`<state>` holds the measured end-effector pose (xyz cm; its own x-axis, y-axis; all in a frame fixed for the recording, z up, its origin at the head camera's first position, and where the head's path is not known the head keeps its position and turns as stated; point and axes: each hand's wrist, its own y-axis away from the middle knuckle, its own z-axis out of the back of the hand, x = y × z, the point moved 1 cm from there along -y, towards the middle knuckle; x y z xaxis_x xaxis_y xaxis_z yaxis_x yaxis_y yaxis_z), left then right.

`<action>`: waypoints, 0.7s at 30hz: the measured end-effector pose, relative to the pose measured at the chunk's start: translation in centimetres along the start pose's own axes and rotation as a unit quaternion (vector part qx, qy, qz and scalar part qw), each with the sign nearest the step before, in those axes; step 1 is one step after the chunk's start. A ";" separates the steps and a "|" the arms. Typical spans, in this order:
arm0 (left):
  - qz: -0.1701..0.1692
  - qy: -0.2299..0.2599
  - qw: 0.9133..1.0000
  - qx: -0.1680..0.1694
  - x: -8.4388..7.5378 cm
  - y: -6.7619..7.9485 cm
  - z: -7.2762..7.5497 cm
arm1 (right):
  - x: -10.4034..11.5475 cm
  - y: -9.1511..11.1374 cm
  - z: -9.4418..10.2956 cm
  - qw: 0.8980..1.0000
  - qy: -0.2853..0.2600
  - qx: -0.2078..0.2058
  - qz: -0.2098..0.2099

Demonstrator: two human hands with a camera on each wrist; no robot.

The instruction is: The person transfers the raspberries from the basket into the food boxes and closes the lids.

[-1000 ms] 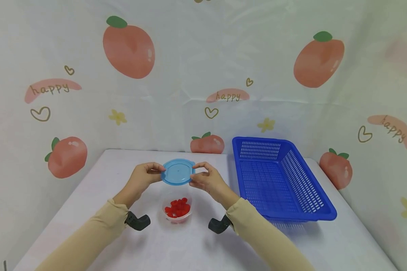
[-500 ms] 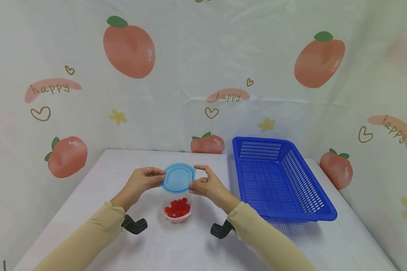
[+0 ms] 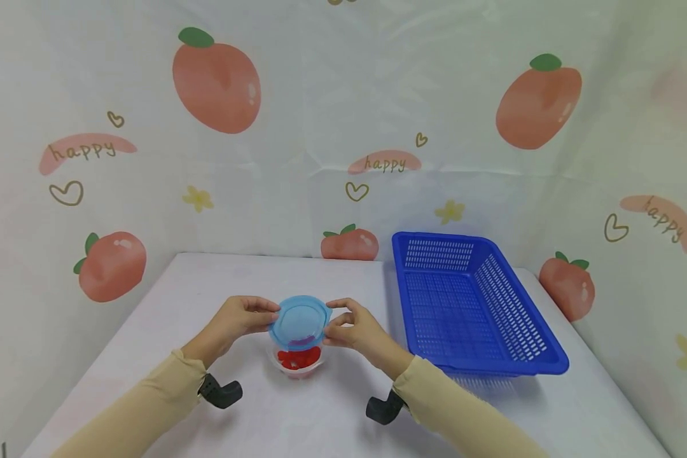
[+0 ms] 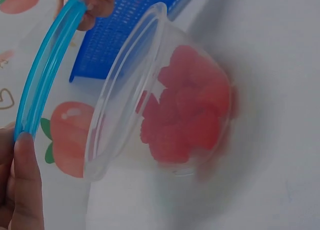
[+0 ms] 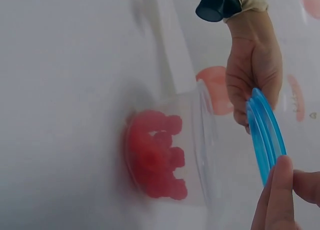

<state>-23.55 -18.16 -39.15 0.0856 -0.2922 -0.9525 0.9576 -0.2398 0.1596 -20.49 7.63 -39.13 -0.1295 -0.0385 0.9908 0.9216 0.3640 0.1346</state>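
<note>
A round, see-through blue lid (image 3: 300, 321) is held between the two hands, overlapping the back of a clear plastic bowl (image 3: 298, 374) in the head view. Pinching its left edge is my left hand (image 3: 239, 321); my right hand (image 3: 357, 331) pinches the right edge. Both wrist views show a gap between the lid (image 4: 47, 69) and the rim of the bowl (image 5: 202, 135). Inside the bowl lie several small red raspberry-like pieces (image 4: 185, 109), partly covered by the lid in the head view.
A large blue plastic basket (image 3: 549, 361) with slotted walls stands on the right of the white table (image 3: 240, 413). Behind the table hangs a pale cloth (image 3: 298, 114) printed with fruit. A black wrist device (image 3: 220, 391) juts below the left sleeve.
Both hands have lowered the lid toward the bowl, and it now overlaps the bowl's far part in the head view. The bowl and basket have stayed in place.
</note>
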 end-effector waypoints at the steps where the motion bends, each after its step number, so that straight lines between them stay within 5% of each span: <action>1: 0.002 0.000 1.000 0.003 0.1 0.1 0.0 | -0.1 0.1 0.0 1.000 -0.002 0.002 0.001; 21: 0.004 -0.030 0.999 0.013 1.2 0.7 -0.7 | -2.1 0.7 -0.6 1.000 -0.017 0.018 -0.012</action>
<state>-22.60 -18.02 -40.42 0.0756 -0.3486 -0.9342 0.9496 -0.2607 0.1742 -19.37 7.39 -41.07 -0.1640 -0.0169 0.9863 0.9044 0.3968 0.1571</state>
